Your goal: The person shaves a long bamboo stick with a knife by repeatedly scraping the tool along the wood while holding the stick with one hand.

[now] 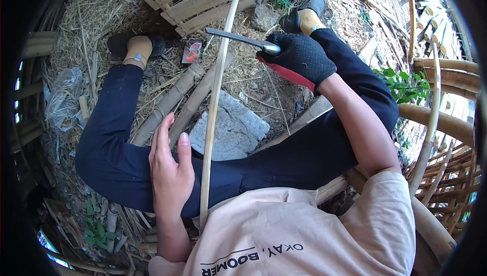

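My right hand (302, 58), in a black glove with red at the cuff side, is closed round the metal handle of a knife (238, 38). The blade points left and crosses the upper part of a long, pale bamboo strip (215, 88). I cannot tell whether the blade touches the strip. The strip runs from my lap up toward the wooden slats, its lower end against my shirt. My bare left hand (172, 167) lies just left of the strip, fingers stretched out and thumb raised, holding nothing.
A grey stone block (231, 128) lies between my legs, beside two bamboo poles (165, 101). Wooden slats (223, 5) stand ahead. A plastic bag (65, 96) is at left; cut bamboo (439, 27) is piled at far right. Straw covers the ground.
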A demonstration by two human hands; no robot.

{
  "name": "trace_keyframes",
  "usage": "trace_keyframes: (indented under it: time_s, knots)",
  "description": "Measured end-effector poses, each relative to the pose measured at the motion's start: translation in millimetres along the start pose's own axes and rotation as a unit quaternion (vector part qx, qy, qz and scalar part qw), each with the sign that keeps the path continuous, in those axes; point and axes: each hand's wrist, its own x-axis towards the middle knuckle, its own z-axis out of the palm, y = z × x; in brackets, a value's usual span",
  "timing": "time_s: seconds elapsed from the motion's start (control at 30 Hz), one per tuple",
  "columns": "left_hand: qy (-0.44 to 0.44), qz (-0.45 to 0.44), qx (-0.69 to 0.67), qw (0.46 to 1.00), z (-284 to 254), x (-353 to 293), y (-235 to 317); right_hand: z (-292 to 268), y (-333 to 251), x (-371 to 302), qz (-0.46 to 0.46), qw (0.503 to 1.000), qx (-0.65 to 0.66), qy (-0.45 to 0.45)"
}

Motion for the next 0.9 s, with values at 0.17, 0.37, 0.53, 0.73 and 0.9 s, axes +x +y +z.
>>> trace_keyframes:
  time_s: [0.17,0.37,0.53,0.73,0.9]
  knots:
    - [-0.115,0.018,0.235,0.965,-15.2,-51.6,0.5,-0.1,-4.3,-0.7,-0.015,1.000,0.019,0.012]
    - [-0.140,0.027,0.173,0.975,2.5,-56.2,1.9,-1.8,-11.4,-4.3,-0.037,0.999,0.005,-0.006]
    - [-0.157,-0.127,-0.209,0.957,7.8,-48.1,-21.1,-4.6,-17.9,-9.3,-0.067,0.997,0.041,-0.017]
    - [-0.216,-0.287,-0.490,0.794,10.4,-17.7,-16.4,-6.7,-20.4,-12.2,-0.086,0.995,0.048,-0.035]
    - [-0.253,-0.305,-0.574,0.717,22.3,6.6,-9.4,2.3,-28.4,-16.9,-0.077,0.992,0.057,-0.080]
